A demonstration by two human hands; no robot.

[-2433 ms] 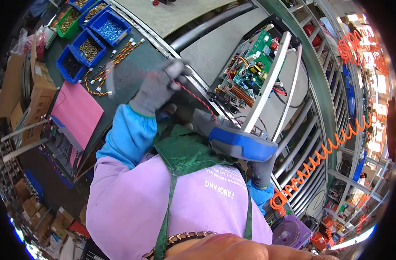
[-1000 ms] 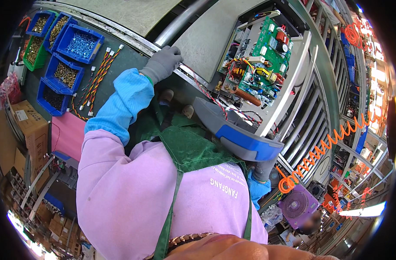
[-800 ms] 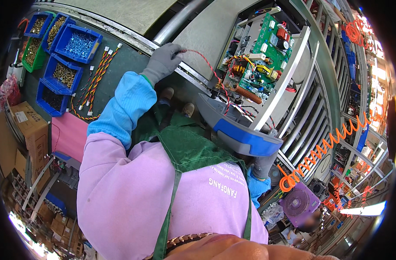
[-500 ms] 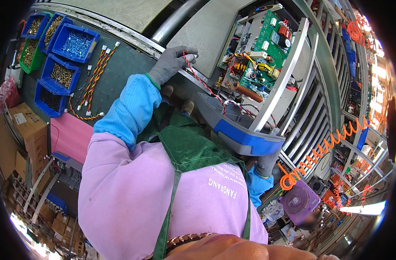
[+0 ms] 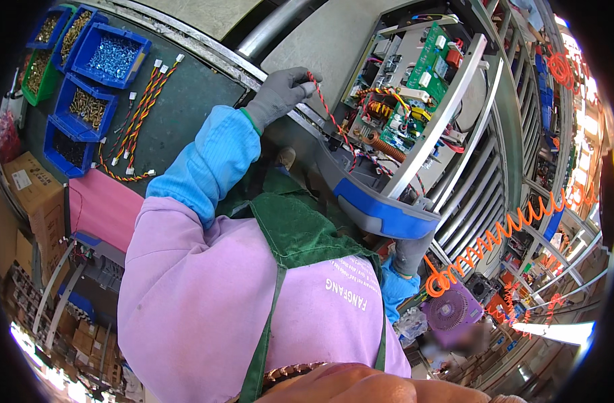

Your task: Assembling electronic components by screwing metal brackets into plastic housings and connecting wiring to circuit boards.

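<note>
1. The wire [image 5: 327, 111] is twisted in red and black.
2. The left glove [image 5: 276, 97] and right glove [image 5: 412, 255] are coloured grey, the sleeves [image 5: 219, 154] blue.
3. The panel [image 5: 384, 211] is done in grey, banded with blue.
4. The board [image 5: 428, 64] is coloured green, dotted with red and white.
5. The cables [image 5: 147, 111] are twisted in red, yellow and black, tipped white.
6. The sheet [image 5: 104, 208] is coloured pink.

On the dark green tabletop [image 5: 196, 111] stand several blue bins [image 5: 78, 133] and one green bin [image 5: 33, 96]; near them lie twisted wires [image 5: 144, 115] with white plugs [image 5: 180, 58]. A pale grey board [image 5: 315, 46] carries the opened device [image 5: 402, 131].
</note>
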